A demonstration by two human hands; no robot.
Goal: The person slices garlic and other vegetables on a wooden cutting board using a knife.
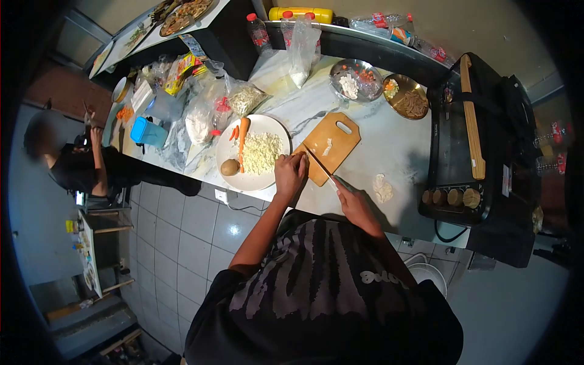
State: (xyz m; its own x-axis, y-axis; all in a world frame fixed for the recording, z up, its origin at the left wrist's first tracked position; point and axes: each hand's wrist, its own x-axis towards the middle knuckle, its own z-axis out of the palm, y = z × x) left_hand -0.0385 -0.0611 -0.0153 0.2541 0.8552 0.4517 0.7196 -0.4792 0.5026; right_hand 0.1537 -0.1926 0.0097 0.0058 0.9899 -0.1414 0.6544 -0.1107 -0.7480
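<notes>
My right hand is closed around the handle of a knife, whose blade reaches over the wooden cutting board. At the board's left edge my left hand is closed on a small orange piece, mostly hidden by the fingers, near the blade tip. Pale scraps lie on the board. To the left, a white plate holds chopped pale vegetable, a long carrot, small red pieces and a round brown item.
Two metal bowls hold food behind the board. A black oven stands right. Plastic bags, a blue container and bottles crowd the counter. Another person is at far left.
</notes>
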